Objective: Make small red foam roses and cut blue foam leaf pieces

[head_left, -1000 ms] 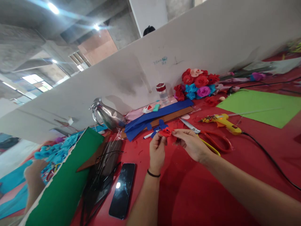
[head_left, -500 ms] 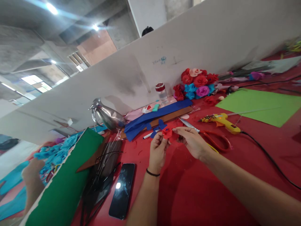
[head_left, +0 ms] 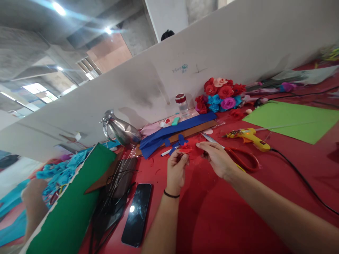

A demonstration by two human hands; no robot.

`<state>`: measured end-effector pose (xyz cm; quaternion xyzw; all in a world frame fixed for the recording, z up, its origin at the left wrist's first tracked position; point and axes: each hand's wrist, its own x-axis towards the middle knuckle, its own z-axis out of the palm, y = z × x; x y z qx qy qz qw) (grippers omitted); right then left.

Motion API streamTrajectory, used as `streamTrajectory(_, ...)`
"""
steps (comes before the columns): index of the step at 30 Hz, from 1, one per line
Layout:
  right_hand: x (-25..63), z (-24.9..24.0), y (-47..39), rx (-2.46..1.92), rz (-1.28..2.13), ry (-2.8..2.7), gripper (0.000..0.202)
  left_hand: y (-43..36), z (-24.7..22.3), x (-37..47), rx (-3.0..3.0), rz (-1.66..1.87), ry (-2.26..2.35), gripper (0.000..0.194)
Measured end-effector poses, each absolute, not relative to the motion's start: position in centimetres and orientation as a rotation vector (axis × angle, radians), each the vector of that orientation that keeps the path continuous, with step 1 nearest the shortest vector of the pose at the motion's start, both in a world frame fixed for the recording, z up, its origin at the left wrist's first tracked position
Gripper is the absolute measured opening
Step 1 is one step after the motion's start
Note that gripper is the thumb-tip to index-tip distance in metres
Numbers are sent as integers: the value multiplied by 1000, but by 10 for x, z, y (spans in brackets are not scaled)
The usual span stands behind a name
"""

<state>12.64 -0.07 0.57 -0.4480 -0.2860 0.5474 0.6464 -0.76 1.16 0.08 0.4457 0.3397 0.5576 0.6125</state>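
Observation:
My left hand [head_left: 177, 169], with a black band at the wrist, pinches a small red paper flower [head_left: 185, 148]. Just right of it, the fingers of my right hand [head_left: 215, 157] are closed on a red paper strip [head_left: 196, 148] that reaches toward the flower; against the red table its edges are hard to make out. Blue paper pieces [head_left: 181, 139] and a white stick [head_left: 166, 152] lie behind the flower. Beside my right hand are scissors with red handles [head_left: 245, 158].
A yellow glue gun [head_left: 249, 135] with a black cord, green paper [head_left: 293, 118] and paper flowers [head_left: 225, 92] are at the right. A steel jug [head_left: 122, 130], green board [head_left: 71, 201] and phone [head_left: 137, 215] stand or lie left. Another person's arm [head_left: 35, 204] shows far left.
The red flower has tilted in my left hand and now shows more from its side. My right fingers have drawn slightly apart from my left hand.

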Motion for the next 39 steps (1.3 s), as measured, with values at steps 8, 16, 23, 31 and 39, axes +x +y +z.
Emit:
streamTrajectory(8,126,4,0,-1066,1260,-695,26,13,1,-7,900,1295,792,27)
streamTrajectory(16,123,8,-4,-1022,1287,-766,22,11,1,-8,964,1224,826,26)
streamTrajectory(23,124,8,-6,-965,1310,-842,23,14,-3,-10,1076,1180,785,29)
streamTrajectory(31,122,12,-7,-916,1377,-695,22,13,-1,-10,1029,1187,740,30)
streamTrajectory(39,122,12,-7,-871,1427,-647,23,14,2,-9,1077,1242,706,22)
